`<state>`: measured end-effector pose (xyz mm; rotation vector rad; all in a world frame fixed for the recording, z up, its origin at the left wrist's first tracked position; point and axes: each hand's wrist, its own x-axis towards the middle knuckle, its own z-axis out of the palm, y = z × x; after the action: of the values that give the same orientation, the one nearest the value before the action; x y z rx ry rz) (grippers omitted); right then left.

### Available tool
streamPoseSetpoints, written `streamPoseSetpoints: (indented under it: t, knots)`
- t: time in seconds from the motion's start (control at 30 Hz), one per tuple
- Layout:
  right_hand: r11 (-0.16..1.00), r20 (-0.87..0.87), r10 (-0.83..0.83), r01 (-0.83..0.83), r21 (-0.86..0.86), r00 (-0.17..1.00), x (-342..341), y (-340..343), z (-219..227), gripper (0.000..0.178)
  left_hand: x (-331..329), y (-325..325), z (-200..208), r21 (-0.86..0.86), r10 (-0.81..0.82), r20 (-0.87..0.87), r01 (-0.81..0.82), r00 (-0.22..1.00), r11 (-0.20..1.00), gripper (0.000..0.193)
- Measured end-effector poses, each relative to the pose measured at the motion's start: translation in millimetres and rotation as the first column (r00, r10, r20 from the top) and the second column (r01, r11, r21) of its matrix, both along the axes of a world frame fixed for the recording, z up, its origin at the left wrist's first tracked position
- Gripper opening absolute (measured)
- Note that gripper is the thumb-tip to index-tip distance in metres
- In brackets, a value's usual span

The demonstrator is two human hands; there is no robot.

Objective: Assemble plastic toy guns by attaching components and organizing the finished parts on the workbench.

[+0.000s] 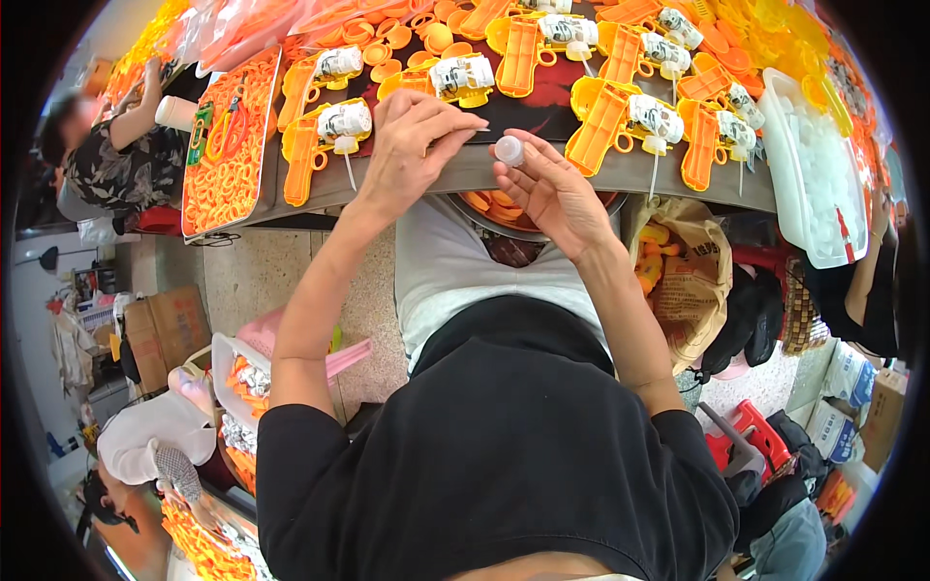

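Over the table's near edge, my left hand (412,145) is closed in a pinch; whatever is between its fingertips is too small to make out. Facing it, my right hand (557,189) grips a small translucent plastic cap (509,150) between thumb and fingers. Around both hands lie yellow-and-orange toy gun halves, such as one at the right (599,126) and one at the left (302,155). Each carries a white printed bottle (655,118). Several bottles have a translucent cap with a thin tube (653,174) hanging past the table edge.
An orange-filled tray (274,73) with scissors (231,131) is at the left. On the right stands a white bin (775,126) of translucent parts. Below the table are a metal bowl (523,235) and a paper bag (712,281). Other people sit nearby.
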<state>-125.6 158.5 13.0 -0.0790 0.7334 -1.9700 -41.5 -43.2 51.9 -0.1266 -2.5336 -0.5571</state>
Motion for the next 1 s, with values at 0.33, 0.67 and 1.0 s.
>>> streamPoseSetpoints:
  t: [0.33, 0.67, 1.0]
  knots:
    - [1.0, 0.01, -0.016, 0.015, 0.01, 1.0, -4.2, -14.2, -5.1, 0.036, -4.3, 0.2, 0.1, -0.01, -0.022, -0.058, 0.021, 0.998, 1.0, 0.013]
    - [0.999, -0.024, -0.018, 0.019, 0.044, 1.0, -5.0, -18.9, -3.6, 0.035, -4.2, -2.2, -2.4, -0.025, -0.012, -0.043, 0.011, 0.999, 1.0, 0.013]
    - [0.947, -0.588, -0.121, 0.27, 0.172, 0.8, 1.4, -29.0, -0.5, 0.035, 10.2, 13.9, -5.2, 0.208, 0.049, 0.047, -0.057, 0.998, 0.976, 0.029]
